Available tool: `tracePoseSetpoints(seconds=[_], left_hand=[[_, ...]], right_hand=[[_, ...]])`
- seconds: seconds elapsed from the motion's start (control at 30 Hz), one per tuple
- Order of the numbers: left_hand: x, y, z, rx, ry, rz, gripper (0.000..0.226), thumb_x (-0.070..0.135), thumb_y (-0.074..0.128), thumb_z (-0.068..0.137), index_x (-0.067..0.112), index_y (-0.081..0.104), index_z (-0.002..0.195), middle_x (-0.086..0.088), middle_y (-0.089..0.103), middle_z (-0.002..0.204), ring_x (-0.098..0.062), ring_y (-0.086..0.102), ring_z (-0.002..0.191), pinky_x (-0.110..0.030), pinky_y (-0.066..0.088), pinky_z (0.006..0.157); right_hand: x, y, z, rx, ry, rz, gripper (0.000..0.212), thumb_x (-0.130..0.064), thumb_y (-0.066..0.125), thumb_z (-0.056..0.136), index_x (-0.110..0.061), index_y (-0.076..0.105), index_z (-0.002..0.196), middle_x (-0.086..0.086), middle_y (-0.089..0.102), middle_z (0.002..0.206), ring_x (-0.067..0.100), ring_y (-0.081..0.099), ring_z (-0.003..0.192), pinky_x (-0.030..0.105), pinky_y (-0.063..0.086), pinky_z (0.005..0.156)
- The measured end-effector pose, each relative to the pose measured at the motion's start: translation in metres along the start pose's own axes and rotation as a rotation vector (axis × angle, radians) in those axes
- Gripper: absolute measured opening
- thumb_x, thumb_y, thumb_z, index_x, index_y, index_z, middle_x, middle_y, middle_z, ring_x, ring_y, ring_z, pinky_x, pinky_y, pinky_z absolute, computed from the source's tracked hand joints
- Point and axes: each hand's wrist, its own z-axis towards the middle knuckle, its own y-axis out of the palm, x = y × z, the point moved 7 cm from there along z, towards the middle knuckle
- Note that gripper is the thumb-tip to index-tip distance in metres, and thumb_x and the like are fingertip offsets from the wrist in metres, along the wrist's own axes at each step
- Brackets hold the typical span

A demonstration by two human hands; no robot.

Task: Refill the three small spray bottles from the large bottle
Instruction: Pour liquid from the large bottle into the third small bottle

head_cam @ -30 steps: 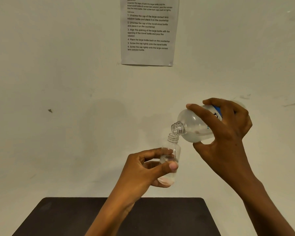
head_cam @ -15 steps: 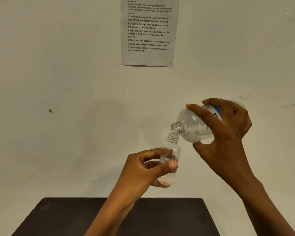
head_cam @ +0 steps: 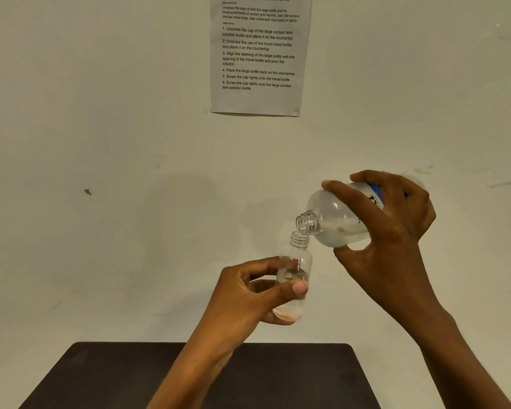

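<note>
above small bottle (head_cam: pixel 300 255) rim, large bottle (head_cam: pixel 334 219)

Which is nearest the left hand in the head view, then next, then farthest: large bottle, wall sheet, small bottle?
1. small bottle, gripped in the left hand.
2. large bottle, up right, in the right hand.
3. wall sheet, high on the wall behind.

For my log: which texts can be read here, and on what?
Paper sheet: "4. Place the large bottle back on the countertop"
Same sheet: "5. Screw the cap tightly onto the travel bottle"
Steps 1-3, 6: legible, longer; top lines too small.
Large bottle label: mostly hidden, unreadable.
</note>
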Motion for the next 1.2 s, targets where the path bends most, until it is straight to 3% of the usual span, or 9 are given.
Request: tracePoseSetpoints(seconds=[0.73,1.2], left_hand=[[-0.0037,-0.0019,0.0014,0.002,-0.016,0.011,0.042,0.032,0.074,0.055,0.023,0.072,0.096,0.005,0.073,0.099,-0.017,0.069,0.09,-0.045,0.059,0.07],[-0.0045,-0.0032,0.0021,0.005,-0.021,0.009,0.045,0.032,0.074,0.053,0.023,0.071,0.097,0.005,0.073,0.1,-0.018,0.069,0.092,-0.047,0.059,0.071]], right_hand=[[0.0006,0.0018,-0.0002,0.001,0.007,0.001,0.071,-0.016,0.067,0.06,-0.037,0.045,0.124,0.005,0.043,0.126,0.027,0.025,0.122,0.04,0.02,0.098],[-0.0003,0.0034,-0.0003,0.006,0.002,-0.005,0.069,-0.018,0.066,0.061,-0.036,0.046,0.124,0.001,0.037,0.126,0.027,0.024,0.122,0.041,0.021,0.099]])
